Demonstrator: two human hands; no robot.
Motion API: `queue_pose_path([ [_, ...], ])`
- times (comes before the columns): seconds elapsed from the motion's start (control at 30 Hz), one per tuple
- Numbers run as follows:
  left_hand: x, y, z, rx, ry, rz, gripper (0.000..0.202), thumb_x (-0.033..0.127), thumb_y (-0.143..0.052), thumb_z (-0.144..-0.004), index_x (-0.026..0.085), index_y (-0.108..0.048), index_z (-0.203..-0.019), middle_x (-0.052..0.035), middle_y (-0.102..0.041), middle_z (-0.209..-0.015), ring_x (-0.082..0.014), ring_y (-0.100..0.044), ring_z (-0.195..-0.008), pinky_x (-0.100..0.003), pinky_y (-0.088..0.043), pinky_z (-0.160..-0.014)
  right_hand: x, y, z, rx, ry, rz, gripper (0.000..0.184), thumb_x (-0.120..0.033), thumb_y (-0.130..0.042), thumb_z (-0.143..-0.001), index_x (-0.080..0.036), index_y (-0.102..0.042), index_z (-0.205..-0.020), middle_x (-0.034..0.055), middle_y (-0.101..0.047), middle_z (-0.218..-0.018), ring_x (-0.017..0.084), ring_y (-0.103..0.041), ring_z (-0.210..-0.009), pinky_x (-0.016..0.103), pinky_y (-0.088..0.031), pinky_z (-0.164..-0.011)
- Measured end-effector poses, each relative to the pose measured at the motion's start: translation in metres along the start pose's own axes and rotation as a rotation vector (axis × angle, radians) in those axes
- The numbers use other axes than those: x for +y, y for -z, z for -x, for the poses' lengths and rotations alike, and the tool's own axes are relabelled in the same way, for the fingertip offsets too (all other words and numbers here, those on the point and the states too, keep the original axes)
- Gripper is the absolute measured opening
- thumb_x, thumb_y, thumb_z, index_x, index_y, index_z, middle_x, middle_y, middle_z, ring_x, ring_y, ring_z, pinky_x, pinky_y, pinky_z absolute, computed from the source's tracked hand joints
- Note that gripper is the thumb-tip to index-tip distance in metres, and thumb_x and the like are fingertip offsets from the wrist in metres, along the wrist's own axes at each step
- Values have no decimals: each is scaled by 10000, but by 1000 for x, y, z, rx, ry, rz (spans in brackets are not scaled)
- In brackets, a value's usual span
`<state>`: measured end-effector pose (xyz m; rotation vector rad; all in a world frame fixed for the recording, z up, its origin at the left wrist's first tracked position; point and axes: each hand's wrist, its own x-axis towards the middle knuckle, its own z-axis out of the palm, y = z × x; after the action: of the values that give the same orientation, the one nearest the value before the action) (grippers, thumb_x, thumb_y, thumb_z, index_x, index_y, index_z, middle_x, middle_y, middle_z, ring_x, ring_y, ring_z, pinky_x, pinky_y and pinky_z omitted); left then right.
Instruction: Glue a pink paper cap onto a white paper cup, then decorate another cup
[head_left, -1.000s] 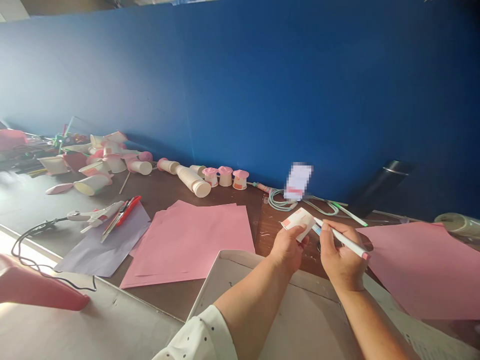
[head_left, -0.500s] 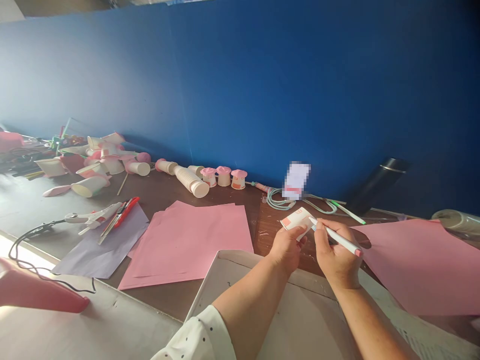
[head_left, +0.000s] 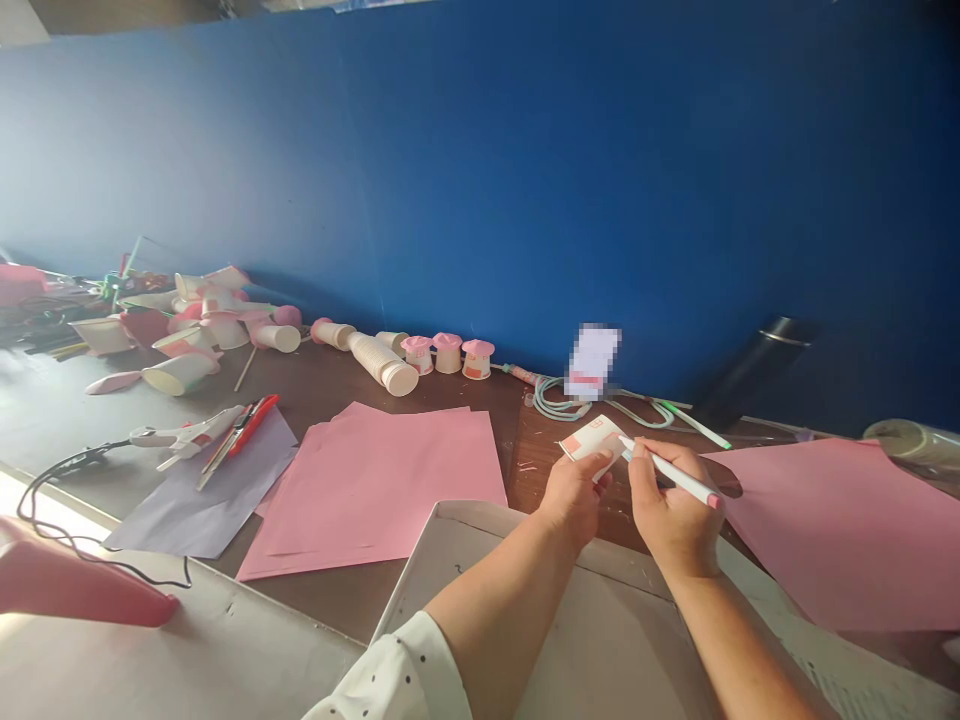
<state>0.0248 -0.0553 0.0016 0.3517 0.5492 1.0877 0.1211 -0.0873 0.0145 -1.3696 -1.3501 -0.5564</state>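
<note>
My left hand (head_left: pixel 574 493) is closed around a small white paper cup (head_left: pixel 596 438) with orange-pink patches, held on its side above the brown table (head_left: pixel 330 385). My right hand (head_left: pixel 667 505) grips a white marker pen (head_left: pixel 671 473) with a pink end cap. The pen's tip touches the side of the cup. Both hands hover over the far edge of a shallow white cardboard tray (head_left: pixel 480 560).
Pink paper sheets lie at centre (head_left: pixel 390 480) and right (head_left: pixel 840 530). A glue gun (head_left: pixel 180 436) and red scissors (head_left: pixel 244 422) rest on lilac paper (head_left: pixel 217 490). Paper cups (head_left: pixel 382 360) line the blue wall, with a coiled cable (head_left: pixel 570 405) and a dark flask (head_left: pixel 757 370).
The pen tip has moved left onto the cup's side, and my right hand has closed in toward my left hand. The cup stays in my left hand.
</note>
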Motion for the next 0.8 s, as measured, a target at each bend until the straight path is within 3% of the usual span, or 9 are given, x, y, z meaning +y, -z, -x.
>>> queue_pose_path([
  [0.8, 7, -3, 3, 45, 65, 77, 337, 163, -794, -640, 185, -729, -970, -80, -741, -1120, -220, -657, -1076, -298, -476, -873, 1, 1, 1, -30, -28, -6, 258, -385, -585, -944, -164, -710, -905, 121, -762, -850, 238, -718, -781, 345, -561, -712],
])
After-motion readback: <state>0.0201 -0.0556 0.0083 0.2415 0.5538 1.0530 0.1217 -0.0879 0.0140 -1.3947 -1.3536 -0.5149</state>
